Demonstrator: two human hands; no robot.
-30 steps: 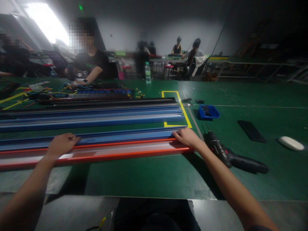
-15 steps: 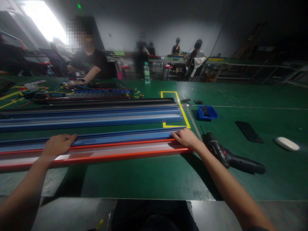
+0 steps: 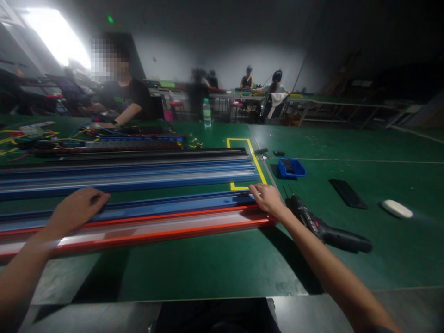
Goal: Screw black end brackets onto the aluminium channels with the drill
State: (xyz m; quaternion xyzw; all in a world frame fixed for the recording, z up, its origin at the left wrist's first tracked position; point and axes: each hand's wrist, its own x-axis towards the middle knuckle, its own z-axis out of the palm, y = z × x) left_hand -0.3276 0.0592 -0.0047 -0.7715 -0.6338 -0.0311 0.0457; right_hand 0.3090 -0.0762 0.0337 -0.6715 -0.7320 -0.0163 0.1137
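Observation:
A long blue channel rail (image 3: 180, 202) lies on the table, just beyond a red-edged rail with a pale inner face (image 3: 149, 227). Over the left stretch of the blue rail is my left hand (image 3: 78, 208), thumb and fingers curved with a gap between them, nothing held. My right hand (image 3: 268, 199) is at the blue rail's right end, its fingers bent together at the far lip; the end itself is hidden under the hand. A black cordless drill (image 3: 321, 226) lies on its side just right of my right forearm.
More blue rails (image 3: 138, 186) and black rails (image 3: 156, 155) lie farther back, near wired assemblies (image 3: 114, 142). To the right are a blue bin (image 3: 291, 169), a black phone-like slab (image 3: 347, 193) and a white oval object (image 3: 397, 208). A bottle (image 3: 207, 114) stands behind; a co-worker (image 3: 121, 101) sits opposite.
My left hand has come up off the rails, a gap opening between thumb and fingers. My right hand's fingers have shifted slightly at the rail end. The whole view has moved a little.

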